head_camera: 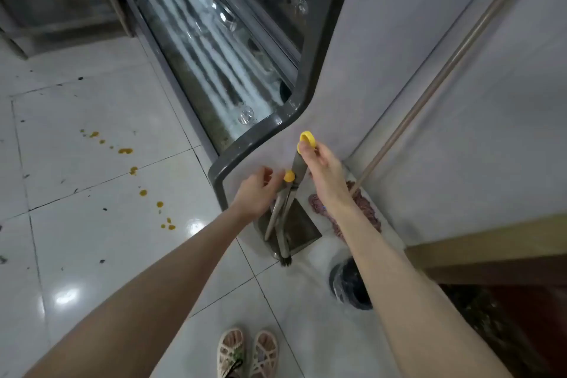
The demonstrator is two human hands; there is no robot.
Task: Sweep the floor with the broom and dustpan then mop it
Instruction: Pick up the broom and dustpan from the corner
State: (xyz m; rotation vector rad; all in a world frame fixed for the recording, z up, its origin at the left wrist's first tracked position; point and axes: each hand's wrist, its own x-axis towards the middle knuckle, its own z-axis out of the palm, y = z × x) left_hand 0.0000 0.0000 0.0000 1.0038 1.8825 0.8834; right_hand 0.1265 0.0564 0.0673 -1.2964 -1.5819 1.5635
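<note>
A white tiled floor (92, 239) is seen, flecked with dark debris and dotted with yellow spills (125, 150). A glass-fronted case (214, 49) is stood on it, next to a grey wall (383, 55). A mop (366, 210) is leaned in the wall's corner, its head on the floor. A metal dustpan (303, 227) is set at the foot of the case, and a broom (297, 164) is stood in it, bristles at its front lip. A black bin (349, 282) is placed near it. The broom's handle is gripped just below its yellow ring by the right hand (322, 169), fingers curled round it. The left hand (257, 190) is held at the yellow cap of the dustpan's handle, fingers curled; whether the cap is gripped cannot be told.
</note>
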